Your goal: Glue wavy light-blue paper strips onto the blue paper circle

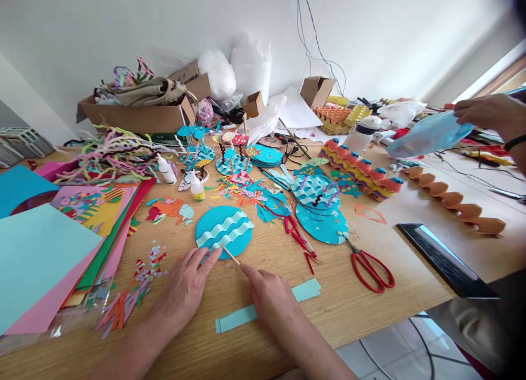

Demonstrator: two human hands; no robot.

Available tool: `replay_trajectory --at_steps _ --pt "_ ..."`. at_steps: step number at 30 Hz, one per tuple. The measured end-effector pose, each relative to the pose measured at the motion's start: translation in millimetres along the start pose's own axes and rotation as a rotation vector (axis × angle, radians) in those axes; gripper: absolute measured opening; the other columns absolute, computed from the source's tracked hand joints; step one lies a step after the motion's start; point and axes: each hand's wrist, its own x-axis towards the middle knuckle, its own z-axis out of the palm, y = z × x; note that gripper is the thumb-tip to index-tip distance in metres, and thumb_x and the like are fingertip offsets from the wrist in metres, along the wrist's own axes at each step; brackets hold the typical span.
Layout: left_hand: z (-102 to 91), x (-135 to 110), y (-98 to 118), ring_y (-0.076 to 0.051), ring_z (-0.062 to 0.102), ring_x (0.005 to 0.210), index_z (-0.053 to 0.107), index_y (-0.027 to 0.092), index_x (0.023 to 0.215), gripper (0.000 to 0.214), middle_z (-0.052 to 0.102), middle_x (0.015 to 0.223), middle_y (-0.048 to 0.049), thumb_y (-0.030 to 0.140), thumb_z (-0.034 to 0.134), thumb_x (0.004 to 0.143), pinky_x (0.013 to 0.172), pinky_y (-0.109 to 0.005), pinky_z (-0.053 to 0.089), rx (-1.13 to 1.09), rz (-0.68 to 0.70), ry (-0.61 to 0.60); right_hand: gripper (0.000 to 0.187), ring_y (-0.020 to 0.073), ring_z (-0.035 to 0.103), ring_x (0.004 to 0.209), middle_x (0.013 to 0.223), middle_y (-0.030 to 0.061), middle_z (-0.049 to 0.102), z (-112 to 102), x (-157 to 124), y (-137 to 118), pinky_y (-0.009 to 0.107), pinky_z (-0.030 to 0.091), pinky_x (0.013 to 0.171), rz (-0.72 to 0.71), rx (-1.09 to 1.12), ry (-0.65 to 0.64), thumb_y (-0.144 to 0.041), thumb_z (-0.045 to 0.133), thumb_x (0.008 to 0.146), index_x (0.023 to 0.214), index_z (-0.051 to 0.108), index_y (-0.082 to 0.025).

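Observation:
A round blue disc (243,239) lies on the table with two pale, wavy paper strips (224,225) across it. My left hand (187,278) rests at its lower left edge, fingers stretched and slightly apart, the fingertips touching the disc by the lower strip. Between the fingers of my right hand (269,292) is a thin wooden stick (230,254), whose tip meets the lower wavy strip. Partly under my right hand lies a flat pale green paper strip (236,318). Red-handled scissors (372,269) lie to the right, their tips on another blue disc (322,225).
Coloured paper sheets (41,254) are piled at left, with paper scraps (125,306) beside them. Glue bottles (198,187) and finished fish pieces (232,158) stand behind. A dark phone-like slab (444,262) lies right. Another person's hand (489,114) holds a blue plastic bag (431,139).

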Motion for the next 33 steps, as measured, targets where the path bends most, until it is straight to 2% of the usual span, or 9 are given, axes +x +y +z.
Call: replay_trajectory --at_steps 6,16,25,29,33 --pt "-2.9 12 2 -0.020 0.053 0.088 0.049 0.023 0.123 0.051 0.054 0.095 -0.0072 0.001 0.031 0.081 0.077 -0.035 0.049 0.028 -0.019 -0.046 0.051 0.0182 0.065 0.078 0.089 0.0072 0.068 0 -1 -1 0.022 0.037 0.059 0.004 -0.027 0.025 -0.004 0.038 0.080 0.125 0.049 -0.026" --pt "-15.7 44 5 -0.020 0.048 0.082 0.064 0.023 0.096 0.036 0.052 0.087 -0.0054 0.004 0.037 0.082 0.074 -0.033 0.046 0.075 -0.064 -0.180 0.051 0.0189 0.065 0.083 0.091 0.0084 0.069 1 2 1 0.023 0.040 0.063 0.011 -0.009 0.018 -0.004 0.038 0.079 0.125 0.050 -0.024" --pt "-19.0 51 3 -0.022 0.047 0.083 0.067 0.022 0.093 0.031 0.054 0.086 -0.0070 0.006 0.042 0.082 0.074 -0.034 0.045 0.050 -0.034 -0.194 0.050 0.0180 0.065 0.083 0.093 0.0092 0.069 -3 3 1 0.022 0.041 0.064 0.033 0.029 -0.011 -0.004 0.038 0.079 0.122 0.052 -0.025" --pt "-19.2 50 2 -0.022 0.046 0.084 0.067 0.023 0.092 0.030 0.054 0.087 -0.0067 0.007 0.044 0.082 0.074 -0.034 0.045 0.046 -0.034 -0.188 0.048 0.0166 0.065 0.084 0.092 0.0086 0.070 -3 0 4 0.021 0.042 0.067 0.009 0.142 0.055 -0.003 0.038 0.079 0.119 0.056 -0.023" --pt "-18.0 48 0 -0.020 0.047 0.085 0.067 0.024 0.092 0.032 0.054 0.088 -0.0055 0.006 0.043 0.082 0.076 -0.033 0.045 0.051 -0.042 -0.185 0.044 0.0160 0.065 0.076 0.087 0.0074 0.071 -5 -13 13 0.021 0.044 0.064 -0.074 0.311 0.192 -0.007 0.036 0.082 0.117 0.058 -0.020"
